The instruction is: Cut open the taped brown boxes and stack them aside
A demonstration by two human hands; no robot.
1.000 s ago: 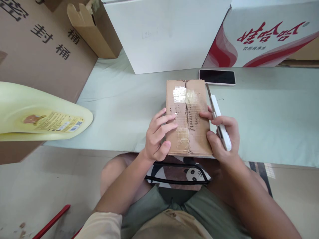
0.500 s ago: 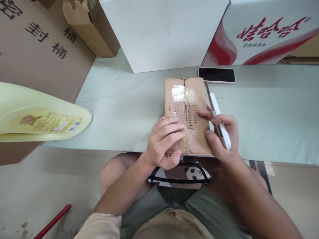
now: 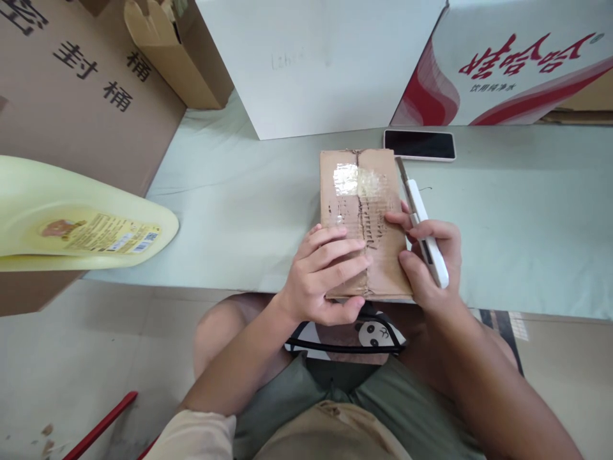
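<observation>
A small brown cardboard box [image 3: 378, 262] lies on the pale green cloth at the near edge, its middle seam running away from me and shiny clear tape near its far end. The face around the seam is torn and scored. My left hand [image 3: 328, 271] rests on the box's near left part, fingers stretched out over the seam and thumb by the near edge. In my right hand [image 3: 433, 255] is a white utility knife [image 3: 432, 252], its blade side pointing away along the box's right side. The right thumb and a fingertip also touch the box.
A phone [image 3: 420, 145] lies beyond the box, before a large white box [image 3: 325, 70] and a red-and-white carton [image 3: 502, 83]. To the left are a yellow bottle [image 3: 96, 217], a large brown carton [image 3: 119, 140] and a small open carton [image 3: 196, 70]. A panda-print item [image 3: 335, 342] is on my lap.
My left hand has slid slightly to the right over the box, its fingertips now past the seam. The right hand keeps the knife in nearly the same place.
</observation>
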